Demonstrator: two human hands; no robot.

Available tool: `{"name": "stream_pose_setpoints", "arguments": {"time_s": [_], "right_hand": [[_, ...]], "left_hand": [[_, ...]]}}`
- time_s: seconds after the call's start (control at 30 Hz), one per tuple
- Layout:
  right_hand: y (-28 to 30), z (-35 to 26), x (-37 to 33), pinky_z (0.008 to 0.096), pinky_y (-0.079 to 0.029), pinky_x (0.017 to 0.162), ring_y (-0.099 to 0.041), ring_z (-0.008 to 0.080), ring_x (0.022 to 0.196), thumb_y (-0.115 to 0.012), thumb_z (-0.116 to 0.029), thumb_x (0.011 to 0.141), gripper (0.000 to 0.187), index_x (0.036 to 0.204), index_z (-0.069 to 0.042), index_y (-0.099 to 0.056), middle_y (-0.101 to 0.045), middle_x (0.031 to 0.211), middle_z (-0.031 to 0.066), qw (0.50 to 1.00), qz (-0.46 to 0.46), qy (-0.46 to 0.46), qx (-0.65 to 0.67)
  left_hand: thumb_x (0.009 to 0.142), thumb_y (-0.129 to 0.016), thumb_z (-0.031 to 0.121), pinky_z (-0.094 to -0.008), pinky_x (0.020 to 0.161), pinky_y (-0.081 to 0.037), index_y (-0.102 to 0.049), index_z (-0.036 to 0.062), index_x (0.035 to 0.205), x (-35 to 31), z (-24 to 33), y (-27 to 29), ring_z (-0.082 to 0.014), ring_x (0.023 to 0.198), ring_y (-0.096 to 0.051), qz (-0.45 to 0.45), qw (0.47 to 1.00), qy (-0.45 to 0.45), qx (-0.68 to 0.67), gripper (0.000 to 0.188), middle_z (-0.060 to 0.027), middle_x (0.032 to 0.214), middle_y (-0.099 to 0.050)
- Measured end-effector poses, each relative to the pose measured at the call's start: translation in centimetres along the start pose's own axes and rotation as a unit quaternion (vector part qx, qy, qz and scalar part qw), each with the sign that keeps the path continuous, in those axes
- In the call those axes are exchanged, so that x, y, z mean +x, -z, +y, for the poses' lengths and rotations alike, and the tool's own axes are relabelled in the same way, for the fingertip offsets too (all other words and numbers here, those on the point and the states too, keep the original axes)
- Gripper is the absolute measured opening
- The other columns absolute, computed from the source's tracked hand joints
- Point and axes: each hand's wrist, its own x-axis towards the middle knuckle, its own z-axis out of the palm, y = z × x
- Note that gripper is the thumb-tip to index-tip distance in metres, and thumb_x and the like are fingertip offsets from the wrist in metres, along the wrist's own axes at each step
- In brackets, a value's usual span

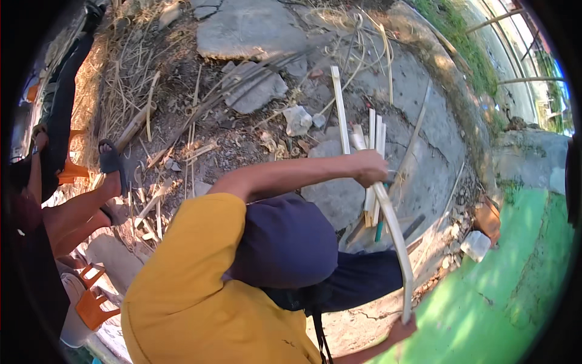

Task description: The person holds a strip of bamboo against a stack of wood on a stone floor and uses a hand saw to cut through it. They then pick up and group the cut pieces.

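Note:
My left hand (371, 168) is closed around a long, pale, curved strip that looks like split bamboo (393, 227), gripping it near its far end. The strip bows down toward the lower right, where my right hand (402, 329) is closed at its near end. Below my left hand lies a bundle of straight pale strips (380, 136), partly hidden by the hand. Another pale strip (340, 109) points away beside them. A thin teal piece (379, 230) shows at the bundle's near end; its kind is unclear. Dark blue cloth (285, 239) bulges beneath my left forearm.
Broken concrete slabs (251, 27), loose stones (297, 121) and dry stalks (130, 67) cover the far ground. At left is another person's sandalled foot (112, 161), near an orange plastic chair (94, 306). Green-painted floor (485, 291) lies at right, with a white block (476, 246) at its edge.

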Motion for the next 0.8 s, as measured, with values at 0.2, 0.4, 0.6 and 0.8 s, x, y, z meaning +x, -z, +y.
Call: {"name": "stream_pose_setpoints", "arguments": {"time_s": [0.2,0.4,0.6,0.8], "right_hand": [[16.8,2.3,10.9,0.0446,-0.049,0.066,-0.055,0.0338,0.067,-0.072,-0.003,0.082,0.018,0.096,0.008,-0.066,-0.061,0.076,0.0225,0.994,-0.008,0.108,-0.002],[-6.6,2.2,-3.4,0.0458,-0.052,0.101,-0.069,0.0396,0.105,-0.068,-0.024,0.092,0.052,0.136,0.001,-0.059,-0.072,0.115,0.0178,0.964,-0.166,-0.11,-0.174],[4.1,-3.0,-0.5,0.0407,-0.031,0.05,-0.027,0.025,0.057,-0.065,0.0,0.078,0.025,0.067,0.0,-0.042,-0.038,0.059,0.0203,0.998,-0.053,-0.021,0.03],[9.9,-5.7,3.8,0.0285,-0.04,0.056,-0.044,0.0134,0.057,-0.076,-0.001,0.076,0.025,0.078,-0.002,-0.051,-0.053,0.061,0.011,0.986,-0.064,-0.059,0.143]], "left_hand": [[0.071,-0.07,0.017,-0.0462,0.066,-0.057,-0.076,0.0156,0.088,2.5,3.6,20.2,-0.0332,0.074,-0.071,0.141,0.987,-0.073,-0.006,0.018,-0.0083,0.077,-0.071],[0.068,-0.069,0.01,-0.0449,0.073,-0.061,-0.078,0.0053,0.081,-6.3,1.1,-4.4,-0.0335,0.082,-0.075,-0.032,0.998,0.023,-0.041,0.017,-0.014,0.083,-0.076],[0.064,-0.074,0.015,-0.0485,0.06,-0.054,-0.073,0.0111,0.073,-1.5,2.3,9.4,-0.0371,0.069,-0.07,0.019,0.999,-0.033,-0.033,0.01,-0.0137,0.068,-0.068],[0.071,-0.083,0.021,-0.0457,0.065,-0.05,-0.069,0.0102,0.084,-0.4,0.6,15.1,-0.0375,0.073,-0.066,0.053,0.993,-0.087,-0.053,0.022,-0.0113,0.069,-0.066]]}}
